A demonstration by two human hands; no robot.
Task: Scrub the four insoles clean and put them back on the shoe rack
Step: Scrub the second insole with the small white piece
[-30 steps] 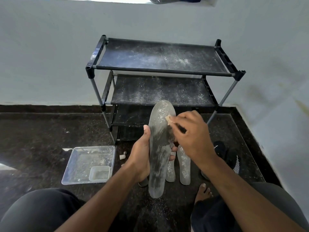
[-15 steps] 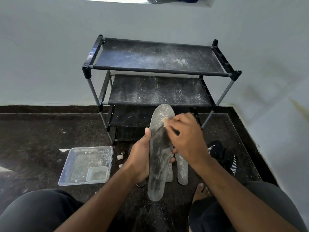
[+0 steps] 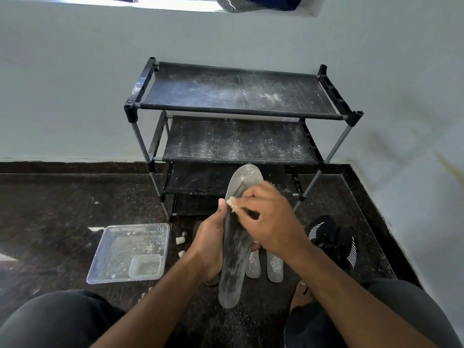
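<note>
Scrubbing, not yet shelving: at lower centre of the frame my left hand (image 3: 209, 249) wraps the insole (image 3: 234, 249) from its left edge, thumb up, holding it upright above the floor. Just right, my right hand (image 3: 272, 222) pinches a small pale scrubbing piece (image 3: 232, 204) against the insole's upper part, knuckles raised, wrist angled in from lower right. I judge the next move needs strokes toward the heel. 2 more insoles (image 3: 275, 267) lie below; the shoe rack (image 3: 238, 111), centre frame, holds none.
</note>
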